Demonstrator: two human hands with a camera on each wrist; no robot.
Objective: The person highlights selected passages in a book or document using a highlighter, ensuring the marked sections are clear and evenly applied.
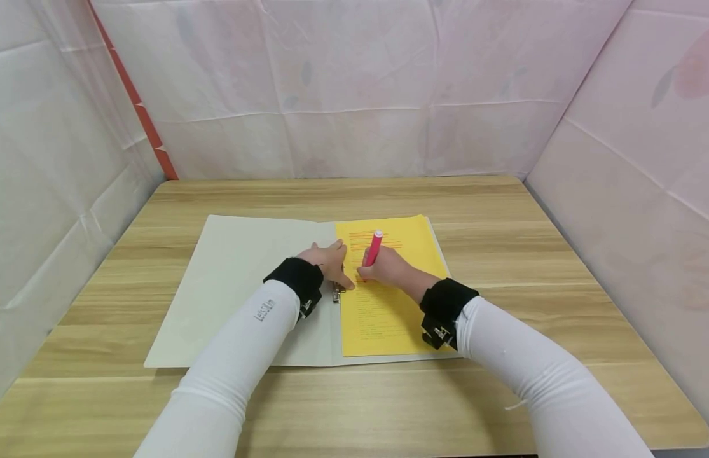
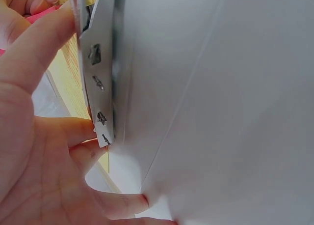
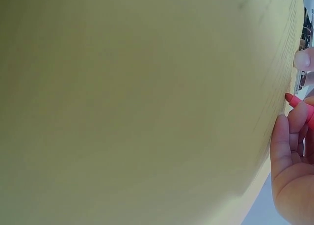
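Head view, frame centre: I see right hand (image 1: 388, 267) fingers pinching pink highlighter (image 1: 374, 247), tip on yellow sheet (image 1: 383, 312). Left hand (image 1: 331, 262) fingers straight, pressing open white folder (image 1: 234, 286) beside metal clip (image 1: 336, 294).

Pink highlighter (image 1: 374, 247) tilted upright on yellow sheet (image 1: 388, 312); sheet flat in open folder (image 1: 234, 286).

your left hand (image 1: 330, 262) flat, fingers straight, pressing down, thumb out | your right hand (image 1: 386, 266) curled in a writing grip, just beside left | both forearms reach forward, converging, white sleeves, black wristbands
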